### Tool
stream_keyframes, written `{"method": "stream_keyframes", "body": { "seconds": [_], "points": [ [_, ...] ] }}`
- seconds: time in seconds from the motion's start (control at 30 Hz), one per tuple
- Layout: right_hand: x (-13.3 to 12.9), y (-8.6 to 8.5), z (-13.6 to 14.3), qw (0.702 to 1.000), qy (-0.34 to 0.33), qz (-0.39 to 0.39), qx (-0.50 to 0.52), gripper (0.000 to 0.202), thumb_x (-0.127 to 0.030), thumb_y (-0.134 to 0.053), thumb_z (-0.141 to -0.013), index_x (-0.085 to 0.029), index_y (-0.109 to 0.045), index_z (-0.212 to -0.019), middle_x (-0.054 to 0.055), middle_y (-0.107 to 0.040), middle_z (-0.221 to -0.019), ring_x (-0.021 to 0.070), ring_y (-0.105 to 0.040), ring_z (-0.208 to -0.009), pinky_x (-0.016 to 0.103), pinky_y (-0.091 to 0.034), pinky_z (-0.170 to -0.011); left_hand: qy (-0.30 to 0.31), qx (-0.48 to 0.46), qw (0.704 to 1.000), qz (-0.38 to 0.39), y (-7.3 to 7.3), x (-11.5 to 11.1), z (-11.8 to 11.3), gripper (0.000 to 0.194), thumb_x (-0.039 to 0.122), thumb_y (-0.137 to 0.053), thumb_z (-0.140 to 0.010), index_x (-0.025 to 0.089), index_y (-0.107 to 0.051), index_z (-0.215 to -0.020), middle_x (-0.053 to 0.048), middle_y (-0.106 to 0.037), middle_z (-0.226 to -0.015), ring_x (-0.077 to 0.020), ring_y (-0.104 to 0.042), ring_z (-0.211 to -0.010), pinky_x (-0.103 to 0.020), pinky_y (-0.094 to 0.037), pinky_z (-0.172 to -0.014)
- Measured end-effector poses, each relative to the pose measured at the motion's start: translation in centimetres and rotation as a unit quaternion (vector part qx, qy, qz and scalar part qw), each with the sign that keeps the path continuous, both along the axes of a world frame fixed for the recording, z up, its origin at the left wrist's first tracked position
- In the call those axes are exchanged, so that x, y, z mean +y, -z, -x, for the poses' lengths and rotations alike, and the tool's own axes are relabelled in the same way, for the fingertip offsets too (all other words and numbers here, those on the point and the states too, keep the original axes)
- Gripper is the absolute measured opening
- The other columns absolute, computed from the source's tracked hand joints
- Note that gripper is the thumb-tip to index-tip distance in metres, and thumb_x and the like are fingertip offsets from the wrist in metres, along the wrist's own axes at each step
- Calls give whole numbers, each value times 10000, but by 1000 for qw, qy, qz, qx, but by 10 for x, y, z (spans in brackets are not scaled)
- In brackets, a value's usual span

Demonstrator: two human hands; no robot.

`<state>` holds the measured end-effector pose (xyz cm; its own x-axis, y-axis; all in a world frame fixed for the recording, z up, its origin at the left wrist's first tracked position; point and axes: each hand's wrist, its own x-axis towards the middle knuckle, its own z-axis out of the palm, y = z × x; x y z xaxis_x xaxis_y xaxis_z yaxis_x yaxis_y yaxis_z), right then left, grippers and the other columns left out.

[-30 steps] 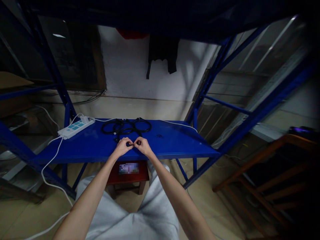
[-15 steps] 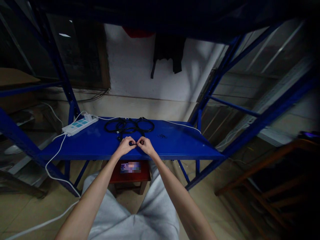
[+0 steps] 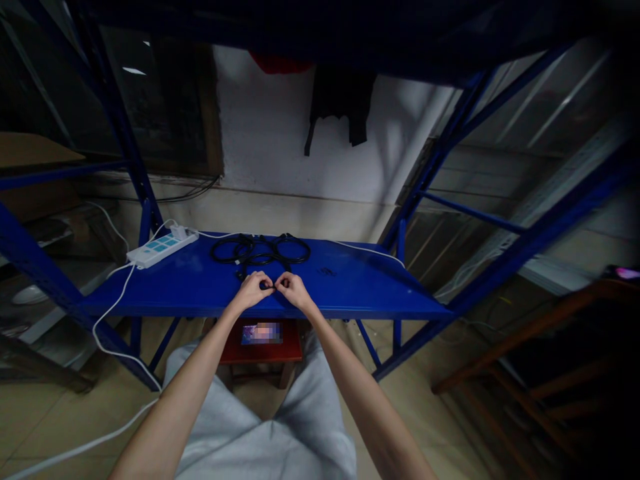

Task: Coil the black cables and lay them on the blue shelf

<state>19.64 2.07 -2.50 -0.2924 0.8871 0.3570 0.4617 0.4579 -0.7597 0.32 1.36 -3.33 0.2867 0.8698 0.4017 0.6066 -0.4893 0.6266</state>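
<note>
A black cable [image 3: 293,259] lies in several loose loops on the blue shelf [image 3: 365,287], just beyond my hands. Parts of it run toward my fingers. My left hand [image 3: 254,291] and my right hand [image 3: 293,291] meet near the shelf's front edge, fingertips almost touching. Both are closed in a pinch on a thin black piece that looks like part of the cable; the fingers cover most of it. Beside my left hand's knuckles, a dark end of the cable rests on the shelf.
A white power strip [image 3: 163,247] with a plug in it sits at the shelf's left end, its white cord hanging down to the floor. Blue posts [image 3: 113,120] frame both sides. Beneath the shelf, a phone [image 3: 262,333] lies on a red stool [image 3: 235,353] between my knees.
The camera view has shifted slightly. My hands keep the same pinch in nearly the same spot, and the cable loops lie as before.
</note>
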Motion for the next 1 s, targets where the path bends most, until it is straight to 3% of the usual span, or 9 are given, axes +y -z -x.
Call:
{"method": "stream_keyframes", "body": {
  "seconds": [0.47,0.7,1.0],
  "points": [
    [5,6,-2,1000,1,3,26,90,-182,-650,-779,-157,-736,-778,14,-681,-721,124,-524,-634,228,-387,-617,6,-2,1000,-2,5,5,1,70,251,-760,-779,202,-733,-822,-29,-689,-872,-192,-618,-888,-326,-471,-853],
    [3,-6,-8,995,-77,26,62,185,-237,-612,-898,-153,-773,-936,78,-768,-951,171,-664,-818,258,-479,-748,29,-42,999,11,3,7,2,101,276,-781,-776,186,-749,-810,-38,-691,-852,-192,-624,-874,-334,-481,-849],
    [4,-34,-13,979,-144,-54,-131,171,-95,-663,-866,-172,-771,-974,46,-741,-931,139,-627,-773,230,-434,-723,36,-58,998,13,3,10,0,87,240,-786,-754,170,-734,-743,-30,-691,-813,-184,-636,-823,-333,-484,-835]
  ]
}}
